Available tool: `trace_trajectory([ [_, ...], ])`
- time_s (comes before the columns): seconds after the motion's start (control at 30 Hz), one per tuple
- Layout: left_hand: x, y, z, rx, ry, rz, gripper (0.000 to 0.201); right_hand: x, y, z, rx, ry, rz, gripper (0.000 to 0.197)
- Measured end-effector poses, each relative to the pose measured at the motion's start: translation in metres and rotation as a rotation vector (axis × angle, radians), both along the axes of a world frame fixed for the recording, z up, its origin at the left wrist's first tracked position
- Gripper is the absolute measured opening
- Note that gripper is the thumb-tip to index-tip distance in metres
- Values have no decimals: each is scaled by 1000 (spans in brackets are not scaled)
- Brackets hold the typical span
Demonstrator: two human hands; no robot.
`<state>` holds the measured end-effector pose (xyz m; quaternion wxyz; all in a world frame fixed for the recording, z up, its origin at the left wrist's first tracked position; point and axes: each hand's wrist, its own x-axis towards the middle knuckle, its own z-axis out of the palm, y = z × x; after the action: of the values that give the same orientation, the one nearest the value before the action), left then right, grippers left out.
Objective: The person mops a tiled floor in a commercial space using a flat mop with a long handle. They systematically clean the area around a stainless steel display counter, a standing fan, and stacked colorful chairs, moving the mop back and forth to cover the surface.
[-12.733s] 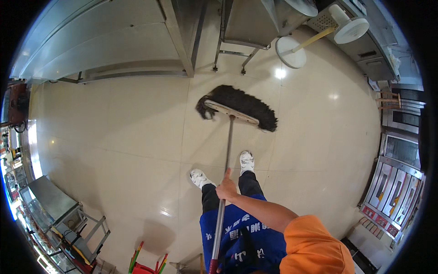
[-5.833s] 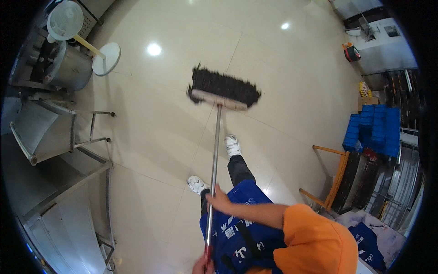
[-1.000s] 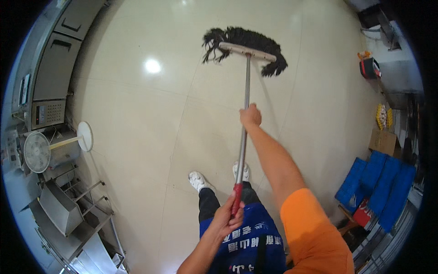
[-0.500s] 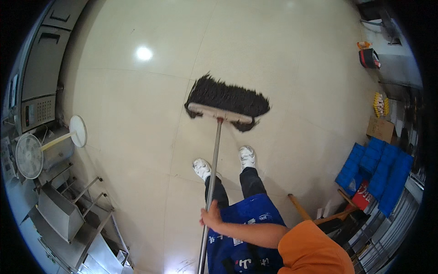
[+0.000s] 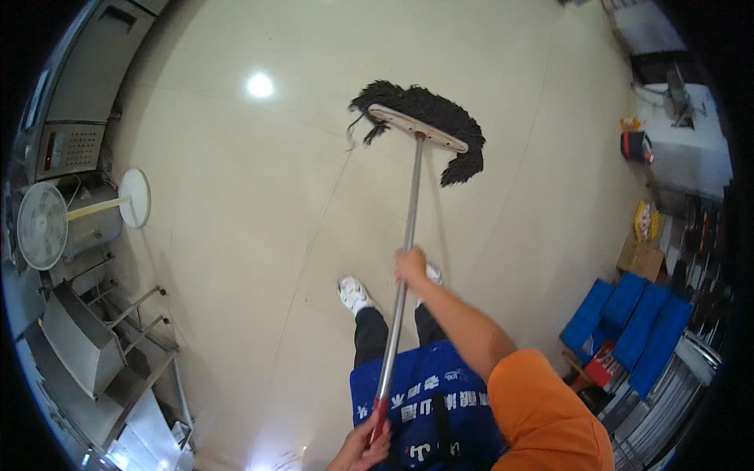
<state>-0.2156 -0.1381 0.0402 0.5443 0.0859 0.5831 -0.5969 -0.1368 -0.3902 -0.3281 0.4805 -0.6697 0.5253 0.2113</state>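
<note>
Hands: Both grasp one metal pole (image 5: 412, 208). Our left hand (image 5: 366, 446), low in view, curls round its red grip (image 5: 380, 412); our right hand (image 5: 410, 267) wraps the bare metal further along. Spaced this way, we judge, one anchors the end while the other steers. Our left wrist is cut off below, and the left fingers hide the pole's tip.

Floor: Pale, glossy tiles (image 5: 236, 259) spread across the middle. We cannot see the patch beneath the mop.

Grey cabinet: At upper left, this cabinet (image 5: 98, 67) bends with the lens and runs into the dark rim.

Mop: It stretches ahead of our feet, the pole slanting up to a wide, dark mop head (image 5: 428, 106) that appears to lie on the tiles. The low slant probably lets it rest broadly.

Fan: White, at the left edge, the fan (image 5: 42, 226) has its round base out on the tiles.

Apron: Blue, the apron (image 5: 467, 361) covers our front, partly behind the pole.

Blue crates: Grouped at right, the crates (image 5: 632, 330) crowd together; their contents are hard to make out.

Shoes: Our left white shoe (image 5: 355, 294) shows clearly; the right is mostly hidden behind our right hand and forearm.
</note>
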Motion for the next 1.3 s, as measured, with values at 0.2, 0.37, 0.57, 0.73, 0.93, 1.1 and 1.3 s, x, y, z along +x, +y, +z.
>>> trace_trajectory([
  [0.2,55,-119,-106,-261,-212,130,44,137,-145,37,-637,197,460,57],
  [0.37,21,-134,-107,-226,-184,24,42,84,-179,23,-768,358,642,22],
  [0.57,-47,44,-87,-82,-163,-218,41,-75,-29,-4,-438,318,139,66],
  [0.73,-97,170,60,199,-425,-462,35,-128,114,125,-4,213,-257,51],
  [0.93,-77,152,106,190,-193,-399,32,-184,151,134,200,189,-560,42],
  [1.1,-133,77,75,42,-214,-382,30,-239,65,72,-165,-16,-285,48],
  [1.3,-112,-155,-14,-41,-286,-426,39,-196,-209,32,-168,24,-462,67],
])
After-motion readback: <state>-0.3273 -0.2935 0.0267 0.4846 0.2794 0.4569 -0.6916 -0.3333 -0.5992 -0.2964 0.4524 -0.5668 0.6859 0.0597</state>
